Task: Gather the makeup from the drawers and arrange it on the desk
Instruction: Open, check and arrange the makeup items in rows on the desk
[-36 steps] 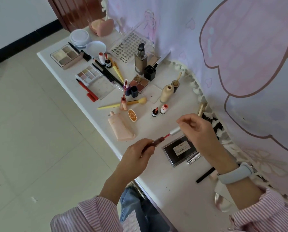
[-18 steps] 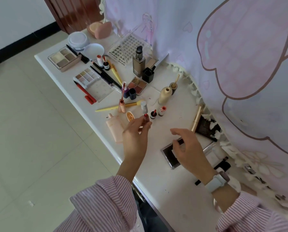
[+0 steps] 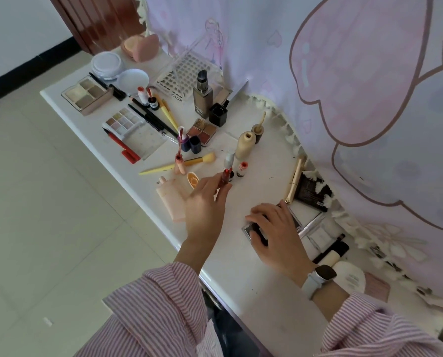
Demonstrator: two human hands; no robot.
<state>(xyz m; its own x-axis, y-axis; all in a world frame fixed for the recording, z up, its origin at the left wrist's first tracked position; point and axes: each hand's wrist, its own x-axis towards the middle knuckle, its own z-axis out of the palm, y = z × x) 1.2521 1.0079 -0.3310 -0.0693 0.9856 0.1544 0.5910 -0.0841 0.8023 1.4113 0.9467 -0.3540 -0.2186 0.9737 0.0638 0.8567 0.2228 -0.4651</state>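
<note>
My left hand (image 3: 205, 202) pinches a red lip gloss tube with a silver cap (image 3: 227, 168), holding it upright just above the white desk (image 3: 243, 261), near two small red-capped bottles (image 3: 241, 168). My right hand (image 3: 277, 233) rests on a dark flat compact (image 3: 251, 229), its fingers curled over the case. Left of my left hand lie a pink squeeze tube (image 3: 169, 199) and a small orange dish (image 3: 192, 179).
Palettes (image 3: 86, 95), pencils, brushes, a pump bottle (image 3: 202, 96), a beige bottle (image 3: 245, 144) and a clear grid organiser (image 3: 187, 73) crowd the far desk. A gold tube (image 3: 295, 180) and more items lie by the pink curtain (image 3: 369, 99) on the right.
The wand went back into the lip gloss tube. My left hand carried the closed tube up and forward over the desk. My right hand dropped onto the dark compact.
</note>
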